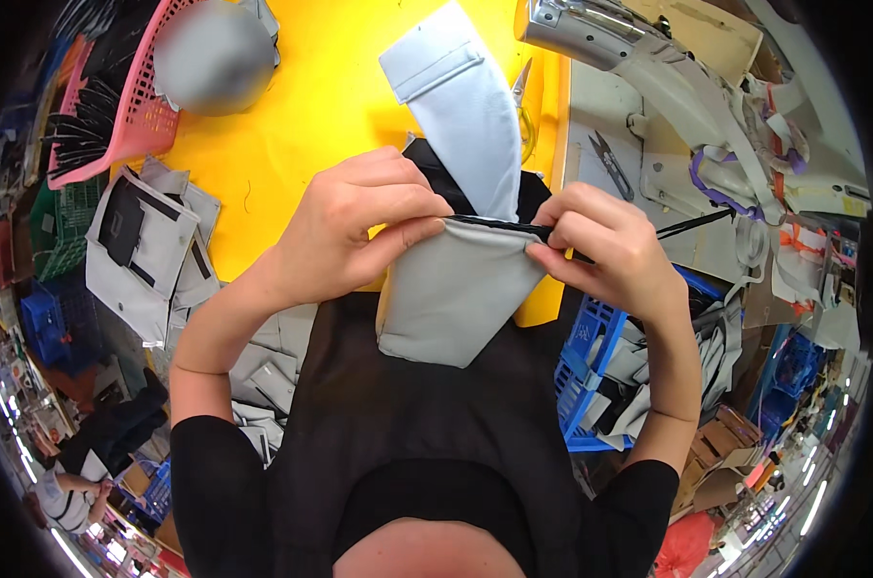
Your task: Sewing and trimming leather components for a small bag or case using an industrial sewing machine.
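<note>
A grey padded fabric piece (456, 299) with a black strip (489, 223) along its top edge hangs over the front of the yellow work surface, between my hands. My left hand (364, 222) pinches that edge at its left, thumb below and fingers curled over. Toward the right end, my right hand (600, 246) grips the same edge with bent fingers. A narrower pale grey piece with a flap (456, 106) lies behind it on black fabric. Yellow-handled scissors (526, 130) rest partly hidden beside that piece.
Yellow surface (263, 193); pink basket (143, 77) at back left; stacked grey pieces (143, 250) at left; blurred grey round object (213, 58). Snips (610, 164) and metal machine (591, 29) at right; blue basket (586, 366) of pieces below. Another person (61, 501) at lower left.
</note>
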Tool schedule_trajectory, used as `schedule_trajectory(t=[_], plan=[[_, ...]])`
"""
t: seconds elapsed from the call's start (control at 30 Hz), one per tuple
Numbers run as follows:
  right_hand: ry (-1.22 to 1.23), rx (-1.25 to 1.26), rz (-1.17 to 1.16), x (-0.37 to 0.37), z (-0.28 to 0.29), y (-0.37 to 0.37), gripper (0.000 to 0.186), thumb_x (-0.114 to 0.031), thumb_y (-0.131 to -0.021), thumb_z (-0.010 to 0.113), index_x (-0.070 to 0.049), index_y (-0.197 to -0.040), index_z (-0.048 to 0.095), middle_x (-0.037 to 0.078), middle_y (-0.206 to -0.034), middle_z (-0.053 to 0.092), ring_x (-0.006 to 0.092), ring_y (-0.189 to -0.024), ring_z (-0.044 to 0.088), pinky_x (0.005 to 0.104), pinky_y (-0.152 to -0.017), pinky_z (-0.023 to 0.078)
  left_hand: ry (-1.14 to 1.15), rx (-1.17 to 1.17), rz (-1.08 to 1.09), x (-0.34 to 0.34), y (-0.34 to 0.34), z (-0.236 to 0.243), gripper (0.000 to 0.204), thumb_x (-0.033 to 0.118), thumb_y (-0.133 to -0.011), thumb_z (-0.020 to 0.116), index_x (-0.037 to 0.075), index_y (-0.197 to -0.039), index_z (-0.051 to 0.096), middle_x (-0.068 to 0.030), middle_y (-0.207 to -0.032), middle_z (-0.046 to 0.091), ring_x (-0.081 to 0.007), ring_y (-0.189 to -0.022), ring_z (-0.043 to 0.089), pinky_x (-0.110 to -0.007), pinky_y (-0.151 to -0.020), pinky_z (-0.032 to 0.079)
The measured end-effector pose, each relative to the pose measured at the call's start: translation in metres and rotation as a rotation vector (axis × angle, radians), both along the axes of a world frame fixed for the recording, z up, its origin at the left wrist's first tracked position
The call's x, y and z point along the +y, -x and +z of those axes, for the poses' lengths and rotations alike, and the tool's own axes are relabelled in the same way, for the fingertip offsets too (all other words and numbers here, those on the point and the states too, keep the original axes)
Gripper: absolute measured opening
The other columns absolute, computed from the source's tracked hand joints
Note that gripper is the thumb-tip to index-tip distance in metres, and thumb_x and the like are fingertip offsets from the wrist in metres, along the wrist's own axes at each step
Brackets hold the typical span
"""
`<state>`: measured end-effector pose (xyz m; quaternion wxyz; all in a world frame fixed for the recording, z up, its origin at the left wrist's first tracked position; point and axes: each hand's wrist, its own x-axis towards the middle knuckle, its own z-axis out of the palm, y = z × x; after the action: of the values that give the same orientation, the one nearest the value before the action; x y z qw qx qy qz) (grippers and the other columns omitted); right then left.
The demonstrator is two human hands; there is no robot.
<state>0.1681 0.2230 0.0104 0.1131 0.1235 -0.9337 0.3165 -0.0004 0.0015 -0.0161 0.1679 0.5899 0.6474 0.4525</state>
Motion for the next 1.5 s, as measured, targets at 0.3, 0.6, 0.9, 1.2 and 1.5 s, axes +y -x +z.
schedule_trajectory(t=[0.3, 0.6, 0.9, 1.2, 1.5], plan=[[0.005, -0.259, 0.133, 0.017, 0.007, 0.009, 0.020, -0.002, -0.077, 0.076, -0.003, -0.082, 0.056, 0.005, -0.077, 0.056, 0.0184, -0.064, 0.052, 0.0300, -0.058, 0.043, -0.017, 0.030, 0.008, 0.003, -0.003, -0.006, 0.006, -0.001, -0.080, 0.070, 0.000, -0.086, 0.068, -0.0052, -0.079, 0.061, -0.0182, -0.069, 0.051, -0.028, -0.063, 0.044], [-0.346, 0.133, 0.149, -0.014, 0.007, -0.024, 0.015, 0.001, -0.077, 0.074, -0.003, -0.083, 0.061, 0.006, -0.082, 0.062, 0.0189, -0.065, 0.059, 0.0279, -0.060, 0.050, -0.396, 0.810, -0.034, -0.021, -0.033, 0.010, 0.007, -0.002, -0.077, 0.066, 0.002, -0.082, 0.068, -0.0051, -0.077, 0.055, -0.0161, -0.065, 0.049, -0.027, -0.064, 0.046], [-0.424, 0.403, 0.017, -0.028, -0.009, -0.048, 0.014, 0.007, -0.077, 0.073, -0.003, -0.081, 0.064, 0.008, -0.092, 0.071, 0.0217, -0.076, 0.069, 0.0303, -0.069, 0.062, -0.645, 1.067, -0.157, -0.022, -0.057, 0.006, 0.009, 0.000, -0.072, 0.060, 0.003, -0.076, 0.067, -0.0030, -0.075, 0.052, -0.0154, -0.065, 0.041, -0.027, -0.065, 0.039], [-0.431, 0.357, 0.000, -0.032, -0.005, -0.049, 0.016, 0.009, -0.077, 0.074, -0.003, -0.081, 0.064, 0.008, -0.093, 0.072, 0.0228, -0.080, 0.072, 0.0315, -0.070, 0.063, -0.633, 1.033, -0.165, -0.023, -0.063, 0.006, 0.010, 0.002, -0.065, 0.060, 0.004, -0.074, 0.064, -0.0023, -0.077, 0.054, -0.0160, -0.065, 0.037, -0.027, -0.065, 0.035], [-0.432, 0.382, -0.023, -0.030, -0.008, -0.051, 0.013, 0.005, -0.079, 0.074, -0.004, -0.083, 0.065, 0.008, -0.093, 0.073, 0.0234, -0.081, 0.072, 0.0303, -0.070, 0.062, -0.578, 1.053, -0.146, -0.025, -0.065, 0.006, 0.006, 0.002, -0.070, 0.060, 0.005, -0.075, 0.062, -0.0033, -0.080, 0.057, -0.0172, -0.067, 0.041, -0.028, -0.065, 0.036]])
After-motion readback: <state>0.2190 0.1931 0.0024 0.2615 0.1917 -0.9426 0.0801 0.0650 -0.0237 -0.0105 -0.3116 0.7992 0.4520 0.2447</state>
